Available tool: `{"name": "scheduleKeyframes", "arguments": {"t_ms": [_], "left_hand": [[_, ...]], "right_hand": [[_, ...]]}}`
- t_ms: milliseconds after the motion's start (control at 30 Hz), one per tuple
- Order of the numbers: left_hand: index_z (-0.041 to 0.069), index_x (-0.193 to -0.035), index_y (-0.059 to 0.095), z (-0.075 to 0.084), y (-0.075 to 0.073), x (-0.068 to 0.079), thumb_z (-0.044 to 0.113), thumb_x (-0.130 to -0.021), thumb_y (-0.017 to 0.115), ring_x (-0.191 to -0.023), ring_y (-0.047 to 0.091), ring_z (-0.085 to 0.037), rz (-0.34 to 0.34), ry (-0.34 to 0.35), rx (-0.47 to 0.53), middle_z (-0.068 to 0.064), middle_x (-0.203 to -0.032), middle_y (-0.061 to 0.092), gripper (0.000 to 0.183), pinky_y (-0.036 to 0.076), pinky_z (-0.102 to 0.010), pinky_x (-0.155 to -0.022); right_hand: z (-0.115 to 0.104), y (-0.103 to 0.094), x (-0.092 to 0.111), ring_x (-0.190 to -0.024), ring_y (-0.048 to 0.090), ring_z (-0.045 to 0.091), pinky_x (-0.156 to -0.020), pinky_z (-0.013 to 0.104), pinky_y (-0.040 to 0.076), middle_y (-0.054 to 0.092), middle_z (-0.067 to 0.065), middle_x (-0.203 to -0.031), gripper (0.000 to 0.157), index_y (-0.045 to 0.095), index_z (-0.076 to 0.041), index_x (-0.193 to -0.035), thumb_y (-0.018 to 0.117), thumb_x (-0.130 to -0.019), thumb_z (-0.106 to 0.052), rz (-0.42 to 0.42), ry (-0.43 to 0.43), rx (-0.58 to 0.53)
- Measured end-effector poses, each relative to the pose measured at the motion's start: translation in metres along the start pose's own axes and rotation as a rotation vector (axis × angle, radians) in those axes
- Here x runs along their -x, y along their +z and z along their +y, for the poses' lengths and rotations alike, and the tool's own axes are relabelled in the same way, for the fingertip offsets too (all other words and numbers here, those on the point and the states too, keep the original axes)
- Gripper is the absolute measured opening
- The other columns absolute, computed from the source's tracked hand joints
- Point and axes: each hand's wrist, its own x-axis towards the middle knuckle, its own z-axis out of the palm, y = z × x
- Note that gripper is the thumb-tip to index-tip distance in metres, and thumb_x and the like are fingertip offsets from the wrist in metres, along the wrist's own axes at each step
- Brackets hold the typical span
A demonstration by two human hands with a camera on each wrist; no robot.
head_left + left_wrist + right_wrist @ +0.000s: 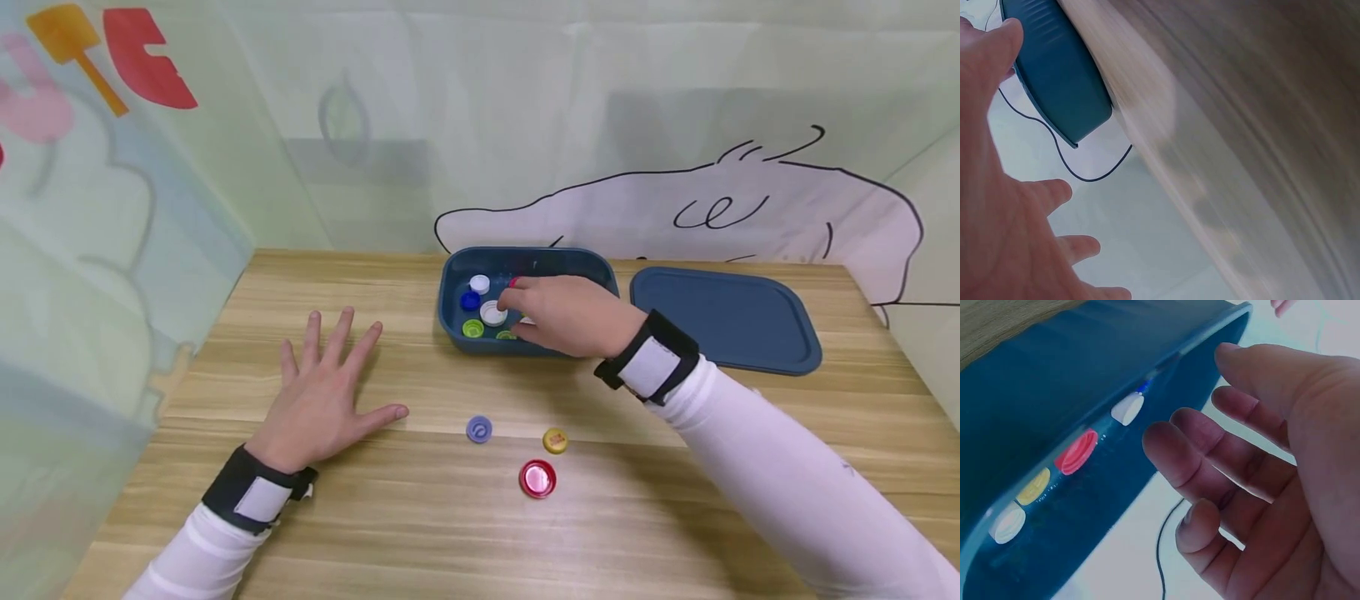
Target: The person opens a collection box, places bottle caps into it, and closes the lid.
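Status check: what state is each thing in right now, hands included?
Blue box: open, upright, loose caps inside, some partly hidden.
Blue lid: off, lying flat beside the box.
Red cap: on the table, hollow side up.
Yellow cap: on the table, printed side up.
Purple cap: lying flat on the table.
Left hand: fingers spread, holding nothing.
Right hand: over the box, fingers parted, nothing seen in its grasp.
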Motion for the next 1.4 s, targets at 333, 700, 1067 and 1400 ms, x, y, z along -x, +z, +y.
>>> {"name": "scheduleKeyframes", "arguments": {"t_ms": [333,700,1067,1400], "left_hand": [[0.025,-0.155,0.022,0.0,-0.001,0.0,0.088,-0.073,0.046,-0.137,-0.013,-0.043,-0.005,-0.005,0.011,-0.014,-0.16,0.004,0.107,0.009,-0.083,-0.097],[0.024,-0.155,0.021,0.0,-0.003,-0.002,0.088,-0.073,0.045,-0.137,-0.013,-0.042,-0.006,-0.002,-0.002,-0.014,-0.16,0.003,0.107,0.009,-0.084,-0.097],[0.024,-0.155,0.02,0.001,0.0,0.0,0.088,-0.073,0.044,-0.137,-0.014,-0.042,-0.022,-0.007,-0.004,-0.014,-0.161,0.001,0.107,0.008,-0.083,-0.097],[0.024,-0.155,0.02,0.003,0.001,0.001,0.089,-0.073,0.043,-0.137,-0.014,-0.042,-0.021,-0.006,-0.002,-0.014,-0.16,0.002,0.107,0.009,-0.083,-0.097]], "right_hand": [[-0.017,-0.006,0.032,-0.082,0.059,0.009,-0.075,0.034,0.057,0.066,-0.001,-0.103,0.037,0.065,-0.016,-0.119,0.073,-0.086,-0.033,0.023,-0.08,-0.02],[-0.055,0.012,0.071,-0.086,0.051,0.01,-0.081,0.034,0.053,0.063,-0.005,-0.1,0.053,0.064,-0.018,-0.119,0.072,-0.081,-0.054,-0.066,-0.216,-0.062],[-0.072,0.047,0.089,-0.091,0.047,0.015,-0.081,0.033,0.045,0.062,-0.004,-0.101,0.052,0.064,-0.022,-0.115,0.08,-0.074,-0.049,-0.142,-0.273,-0.006],[-0.076,0.05,0.087,-0.091,0.048,0.015,-0.082,0.035,0.045,0.064,-0.003,-0.102,0.044,0.065,-0.021,-0.114,0.078,-0.079,-0.044,-0.154,-0.305,0.007]]}}
